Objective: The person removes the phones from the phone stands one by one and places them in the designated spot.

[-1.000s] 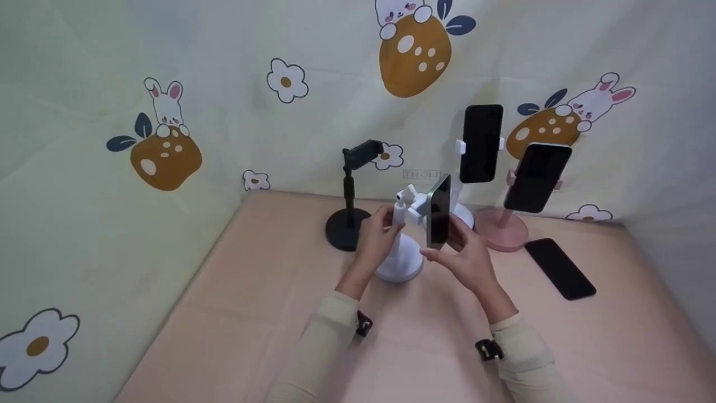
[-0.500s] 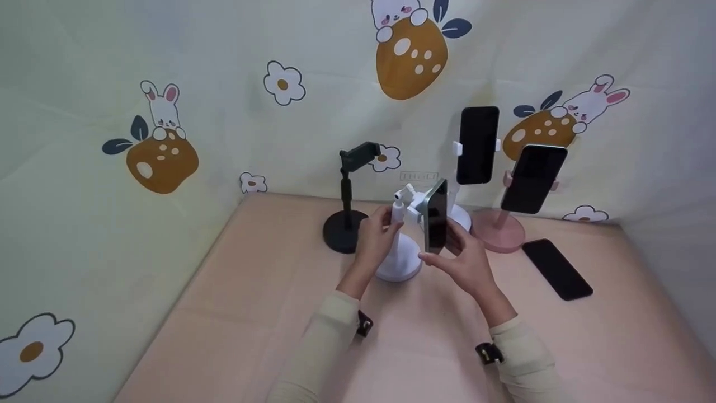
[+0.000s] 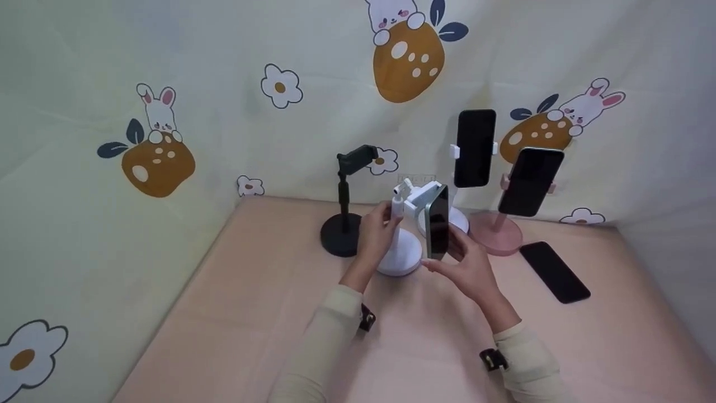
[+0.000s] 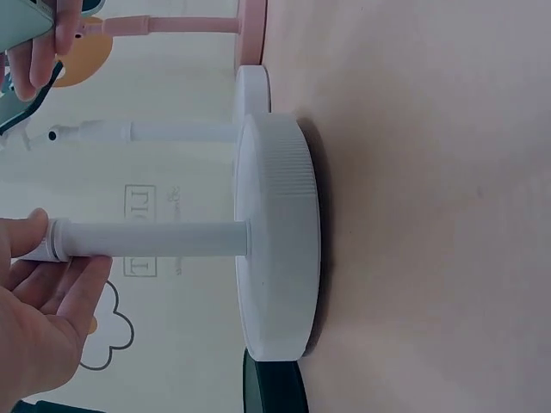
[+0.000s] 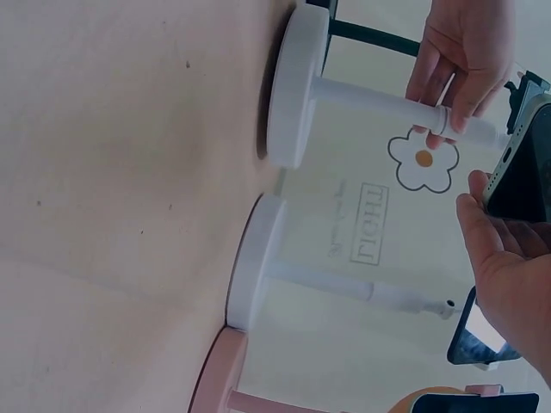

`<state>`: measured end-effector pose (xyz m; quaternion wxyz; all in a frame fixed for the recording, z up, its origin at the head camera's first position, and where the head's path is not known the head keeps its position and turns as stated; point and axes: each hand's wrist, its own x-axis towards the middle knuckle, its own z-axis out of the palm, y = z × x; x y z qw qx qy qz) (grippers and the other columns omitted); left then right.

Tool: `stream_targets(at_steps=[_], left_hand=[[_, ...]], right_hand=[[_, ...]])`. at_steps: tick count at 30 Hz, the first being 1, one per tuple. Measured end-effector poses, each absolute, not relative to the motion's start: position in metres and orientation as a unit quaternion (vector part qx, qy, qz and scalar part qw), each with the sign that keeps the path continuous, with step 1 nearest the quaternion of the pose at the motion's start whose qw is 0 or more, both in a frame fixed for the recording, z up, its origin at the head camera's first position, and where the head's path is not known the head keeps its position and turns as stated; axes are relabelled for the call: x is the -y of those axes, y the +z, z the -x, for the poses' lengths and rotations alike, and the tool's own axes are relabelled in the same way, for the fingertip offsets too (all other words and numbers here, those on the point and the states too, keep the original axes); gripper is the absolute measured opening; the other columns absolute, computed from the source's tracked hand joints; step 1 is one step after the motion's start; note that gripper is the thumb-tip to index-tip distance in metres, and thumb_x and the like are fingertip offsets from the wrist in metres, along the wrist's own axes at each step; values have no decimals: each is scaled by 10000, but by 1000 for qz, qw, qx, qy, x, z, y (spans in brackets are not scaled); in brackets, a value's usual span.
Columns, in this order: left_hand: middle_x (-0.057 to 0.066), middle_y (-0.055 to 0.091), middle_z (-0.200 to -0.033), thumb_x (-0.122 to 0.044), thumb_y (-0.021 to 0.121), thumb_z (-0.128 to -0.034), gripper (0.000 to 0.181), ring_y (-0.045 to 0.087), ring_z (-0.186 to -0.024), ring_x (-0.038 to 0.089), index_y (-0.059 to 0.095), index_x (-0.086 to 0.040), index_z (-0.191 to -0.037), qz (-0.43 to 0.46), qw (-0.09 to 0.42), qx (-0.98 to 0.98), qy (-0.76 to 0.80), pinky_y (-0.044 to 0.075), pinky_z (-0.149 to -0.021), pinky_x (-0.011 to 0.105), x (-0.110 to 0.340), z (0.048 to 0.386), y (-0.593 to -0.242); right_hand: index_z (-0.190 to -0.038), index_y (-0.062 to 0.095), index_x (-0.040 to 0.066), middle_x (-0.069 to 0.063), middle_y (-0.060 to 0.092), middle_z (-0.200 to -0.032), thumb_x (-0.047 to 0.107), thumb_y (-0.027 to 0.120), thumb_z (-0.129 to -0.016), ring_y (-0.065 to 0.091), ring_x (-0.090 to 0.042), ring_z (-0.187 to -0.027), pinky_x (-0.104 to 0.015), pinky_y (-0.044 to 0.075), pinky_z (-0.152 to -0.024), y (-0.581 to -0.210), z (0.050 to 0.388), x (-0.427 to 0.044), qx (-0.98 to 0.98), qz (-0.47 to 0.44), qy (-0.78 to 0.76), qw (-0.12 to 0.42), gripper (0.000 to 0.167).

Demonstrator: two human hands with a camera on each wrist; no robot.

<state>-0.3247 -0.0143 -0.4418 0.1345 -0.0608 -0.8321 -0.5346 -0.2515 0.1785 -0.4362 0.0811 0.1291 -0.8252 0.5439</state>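
Note:
My left hand (image 3: 373, 238) grips the upper pole of a white phone stand (image 3: 404, 258), thumb on one side and fingers on the other. The left wrist view shows that pole (image 4: 155, 239) rising from a round, ribbed base. A phone with a pale green edge (image 3: 438, 224) is in my right hand (image 3: 474, 267), thumb at its lower edge and fingers behind. The phone stands nearly upright beside the stand's white clamp (image 3: 423, 196), whose top bar shows above and left of it. Whether phone and clamp still touch is hidden. The right wrist view shows the phone's lower end (image 5: 508, 163).
Behind, another white stand holds a phone (image 3: 475, 148), and a pink stand (image 3: 498, 234) holds a second phone (image 3: 531, 182). A black stand (image 3: 342, 234) with a bare clamp is at left. One black phone (image 3: 555, 272) lies flat at right. A patterned cloth backs the table.
The phone has dropped slightly relative to the clamp, and more of the clamp's top bar shows. My left hand stays on the pole. The head view has shifted slightly.

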Motion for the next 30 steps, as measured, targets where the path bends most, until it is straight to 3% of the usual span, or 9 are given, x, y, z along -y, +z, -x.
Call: stream_targets(at_steps=[30], left_hand=[[81, 665, -1320, -167, 573, -1016, 319, 649, -1203, 198, 576, -108, -1330, 57, 129, 847, -513, 537, -1016, 311, -4, 364, -443]], right_hand=[[-1513, 387, 103, -145, 494, -1480, 308, 874, -765, 494, -334, -1376, -411, 419, -1125, -443, 245, -217, 851, -85, 513, 77, 915]])
